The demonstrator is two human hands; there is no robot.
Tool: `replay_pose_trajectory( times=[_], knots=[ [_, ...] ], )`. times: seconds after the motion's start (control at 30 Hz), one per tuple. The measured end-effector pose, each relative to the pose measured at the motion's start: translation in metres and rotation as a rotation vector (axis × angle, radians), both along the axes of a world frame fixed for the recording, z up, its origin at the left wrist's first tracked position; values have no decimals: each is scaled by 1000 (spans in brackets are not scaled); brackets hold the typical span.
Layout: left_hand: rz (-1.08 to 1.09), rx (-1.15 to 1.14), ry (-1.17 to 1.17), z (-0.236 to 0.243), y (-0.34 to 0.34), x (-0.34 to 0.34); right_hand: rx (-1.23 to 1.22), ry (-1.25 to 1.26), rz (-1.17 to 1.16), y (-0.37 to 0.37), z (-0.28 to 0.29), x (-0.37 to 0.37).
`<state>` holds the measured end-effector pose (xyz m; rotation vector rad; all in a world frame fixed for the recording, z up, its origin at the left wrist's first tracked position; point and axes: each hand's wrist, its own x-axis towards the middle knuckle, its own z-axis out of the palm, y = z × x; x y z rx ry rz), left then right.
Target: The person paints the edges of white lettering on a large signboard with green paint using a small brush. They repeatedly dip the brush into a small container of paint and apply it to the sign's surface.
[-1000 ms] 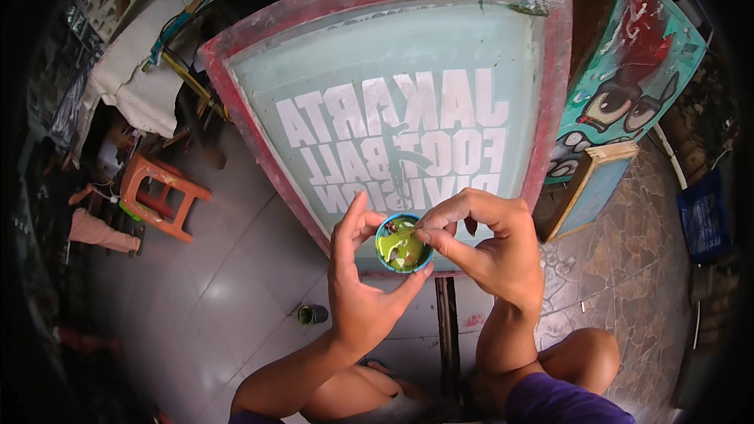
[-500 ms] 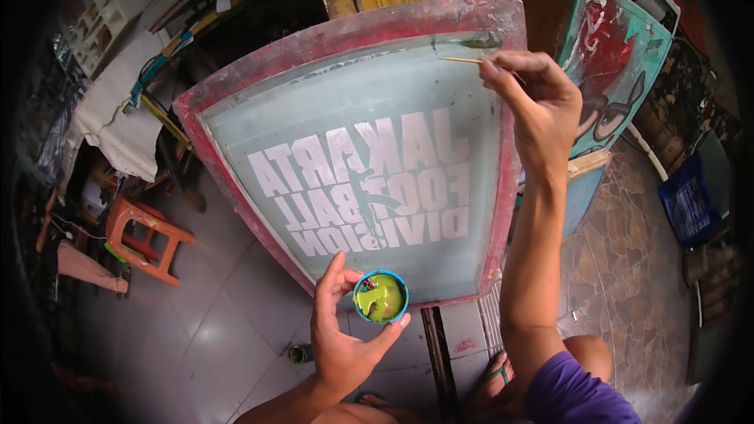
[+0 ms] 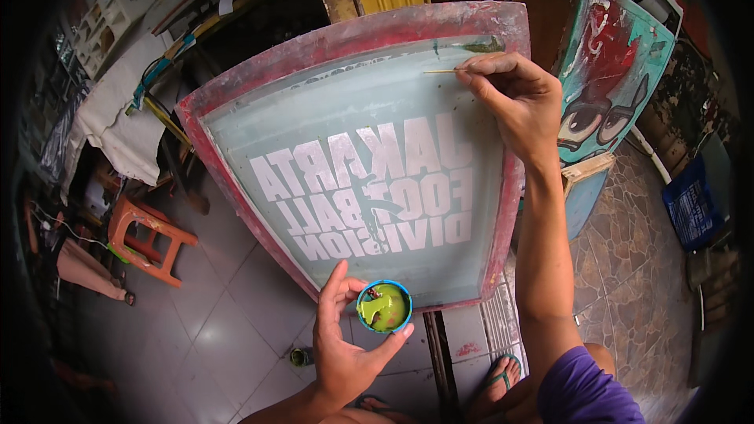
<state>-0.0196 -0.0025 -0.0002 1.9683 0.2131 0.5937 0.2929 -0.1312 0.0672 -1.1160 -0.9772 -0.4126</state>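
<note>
A screen-printing frame (image 3: pixel 353 34) with red-stained edges leans before me. Its pale mesh (image 3: pixel 298 122) carries mirrored white block lettering (image 3: pixel 424 149), with a bluish blot across the middle. My left hand (image 3: pixel 342 349) holds a small round cup (image 3: pixel 410 301) with a blue rim, fingers and thumb around its sides, in front of the frame's lower edge. Bright green liquid (image 3: pixel 393 308) lies inside. Up near the mesh's top right, my right hand (image 3: pixel 518 98) pinches a thin wooden stick (image 3: pixel 440 71) between thumb and fingers. Whether the stick's tip touches the mesh I cannot tell.
An orange plastic stool (image 3: pixel 149 239) stands left, near another person's leg (image 3: pixel 88 273). A small jar (image 3: pixel 299 356) sits on the tiles by my left forearm. Right of the frame are a painted panel (image 3: pixel 640 59) with cartoon eyes and a blue bag (image 3: pixel 693 204).
My right hand has moved left and slightly down with the stick, over the upper mesh. My left hand still holds the cup, and the view has shifted a little.
</note>
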Motion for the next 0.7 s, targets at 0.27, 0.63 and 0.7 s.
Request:
replay_pose_trajectory(
  times=[0.27, 0.63, 0.7],
  knots=[
    [49, 21, -24, 1, 4, -3, -16, -6, -24, 1, 0, -1],
    [25, 6, -17, 6, 4, -10, 273, 167, -75, -28, 3, -29],
    [23, -4, -2, 6, 6, -13, 341, 230, -90, -30, -6, -53]
  ],
)
